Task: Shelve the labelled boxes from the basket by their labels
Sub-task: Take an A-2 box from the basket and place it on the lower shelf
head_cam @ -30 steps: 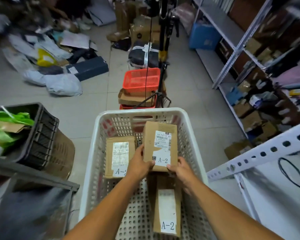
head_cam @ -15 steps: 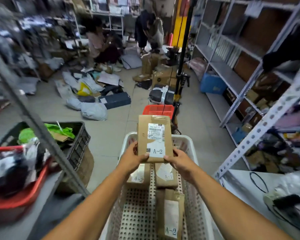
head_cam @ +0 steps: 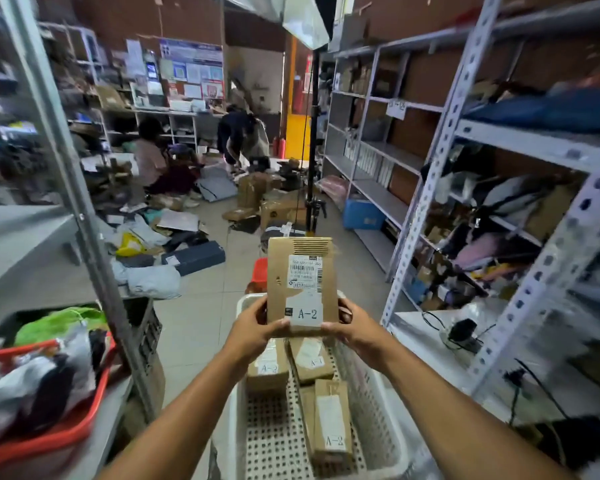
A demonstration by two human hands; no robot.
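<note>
Here, a person holds a cardboard box (head_cam: 301, 284) upright in both hands above the far end of a white perforated basket (head_cam: 381, 403) in a crowded storeroom aisle. The left hand (head_cam: 253, 329) grips the box's lower left edge, thumb curled over the front face; the right hand (head_cam: 355, 327) grips the lower right edge, fingers wrapped behind and thumb across the bottom corner. A white label on the box's lower front reads "A-2", under a barcode sticker.

Three more boxes lie in the basket beneath the hands. A flat one on the left (head_cam: 268, 370) is marked "A-2"; its neighbour just to the right (head_cam: 313, 362) carries a label too blurred to read. A long narrow box (head_cam: 332, 422) nearer the camera also reads "A-2".

Grey slotted-steel shelving (head_cam: 430, 174) runs along the right, holding parcels and soft bags. At near left, a red tub (head_cam: 54, 434) of packages sits on a shelf, with a black crate (head_cam: 149, 329) beyond it. On the far floor lie loose mailers, and two people (head_cam: 243, 133) work among cartons. A red basket (head_cam: 260, 270) shows just behind the held box.
</note>
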